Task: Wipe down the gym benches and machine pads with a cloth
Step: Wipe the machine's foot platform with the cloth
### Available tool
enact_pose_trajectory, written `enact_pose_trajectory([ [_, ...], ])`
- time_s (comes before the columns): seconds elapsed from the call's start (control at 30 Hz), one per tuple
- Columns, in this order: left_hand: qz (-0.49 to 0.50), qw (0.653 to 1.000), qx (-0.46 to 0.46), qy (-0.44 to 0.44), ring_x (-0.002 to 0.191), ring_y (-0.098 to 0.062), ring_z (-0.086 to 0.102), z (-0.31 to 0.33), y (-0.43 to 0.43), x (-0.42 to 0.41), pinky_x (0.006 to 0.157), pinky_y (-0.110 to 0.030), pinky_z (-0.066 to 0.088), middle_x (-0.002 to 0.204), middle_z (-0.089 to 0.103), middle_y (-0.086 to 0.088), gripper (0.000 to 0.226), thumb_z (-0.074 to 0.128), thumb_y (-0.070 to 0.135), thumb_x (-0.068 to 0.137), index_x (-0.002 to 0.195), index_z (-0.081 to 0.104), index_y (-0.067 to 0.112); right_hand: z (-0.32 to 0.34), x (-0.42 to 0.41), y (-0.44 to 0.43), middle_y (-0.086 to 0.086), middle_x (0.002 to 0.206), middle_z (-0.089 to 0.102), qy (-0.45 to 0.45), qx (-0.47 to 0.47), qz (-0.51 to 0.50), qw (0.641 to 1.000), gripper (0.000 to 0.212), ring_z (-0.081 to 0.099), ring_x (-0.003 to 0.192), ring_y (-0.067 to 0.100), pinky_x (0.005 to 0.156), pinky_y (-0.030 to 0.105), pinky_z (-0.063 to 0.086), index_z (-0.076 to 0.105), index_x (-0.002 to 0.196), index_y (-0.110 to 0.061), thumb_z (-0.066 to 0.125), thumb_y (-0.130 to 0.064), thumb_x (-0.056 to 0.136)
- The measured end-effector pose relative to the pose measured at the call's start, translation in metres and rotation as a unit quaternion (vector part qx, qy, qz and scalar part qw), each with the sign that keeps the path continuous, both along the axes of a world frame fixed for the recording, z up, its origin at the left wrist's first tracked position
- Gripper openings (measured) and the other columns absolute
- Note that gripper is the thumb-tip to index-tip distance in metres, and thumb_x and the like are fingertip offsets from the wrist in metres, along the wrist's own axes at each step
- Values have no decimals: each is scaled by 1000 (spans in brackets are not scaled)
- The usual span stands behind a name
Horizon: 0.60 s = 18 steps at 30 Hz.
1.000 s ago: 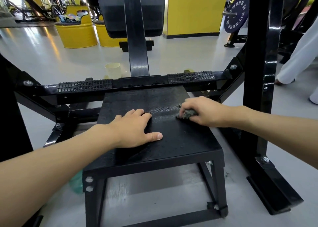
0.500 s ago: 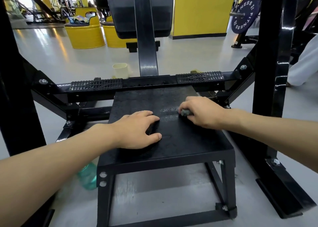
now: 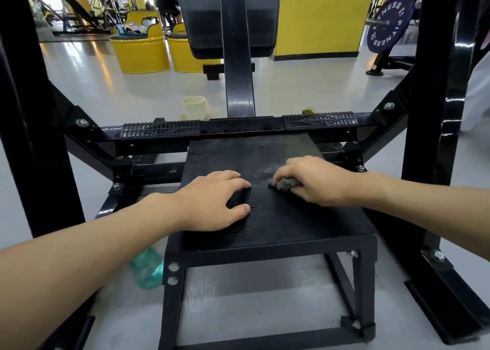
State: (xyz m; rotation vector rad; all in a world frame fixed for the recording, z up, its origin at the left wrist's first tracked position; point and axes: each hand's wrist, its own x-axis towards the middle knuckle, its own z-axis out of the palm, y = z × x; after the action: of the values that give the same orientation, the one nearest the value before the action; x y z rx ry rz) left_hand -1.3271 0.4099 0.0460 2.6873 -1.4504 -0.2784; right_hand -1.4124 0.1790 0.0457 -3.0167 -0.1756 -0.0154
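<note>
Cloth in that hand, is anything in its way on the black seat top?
Yes: the left hand rests on the black pad, just left of the cloth that the right hand grips, so it blocks wiping that way. Toward the pad's far and near edges nothing visible blocks it.

My only camera rides on my head, wide-angled, facing forward and down, close above the black platform (image 3: pixel 291 217), where my left hand (image 3: pixel 214 203) and right hand (image 3: pixel 315 182) sit mid-frame.
</note>
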Motion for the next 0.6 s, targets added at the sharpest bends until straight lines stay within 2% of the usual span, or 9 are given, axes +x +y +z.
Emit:
enact_pose_trajectory([
  [0.13,1,1000,-8,-1,147,-16,25,-1,3,1,118,-38,25,159,28,7,57,47,53,99,150,37,32,-3,22,0,5,113,61,-49,-10,-65,997,36,58,109,32,92,37,46,63,117,-30,55,-13,87],
  [0.3,17,1000,-12,-12,145,-17,28,-1,14,10,118,-41,27,157,32,7,55,48,52,98,148,40,31,0,2,26,-1,112,60,11,-3,39,999,33,57,106,23,91,33,45,63,118,-31,59,-16,89],
  [0.47,26,999,-10,-30,144,-17,29,-2,24,12,117,-41,27,156,33,8,55,47,54,98,148,40,32,-2,31,16,5,110,61,-51,1,-57,997,32,58,106,32,89,36,47,64,116,-29,56,-15,88],
  [0.6,43,999,-2,-29,145,-18,28,-2,30,15,116,-44,26,156,33,8,56,46,56,97,148,40,33,0,10,46,-1,109,62,18,15,38,999,30,57,104,22,90,34,47,65,113,-29,60,-16,87],
])
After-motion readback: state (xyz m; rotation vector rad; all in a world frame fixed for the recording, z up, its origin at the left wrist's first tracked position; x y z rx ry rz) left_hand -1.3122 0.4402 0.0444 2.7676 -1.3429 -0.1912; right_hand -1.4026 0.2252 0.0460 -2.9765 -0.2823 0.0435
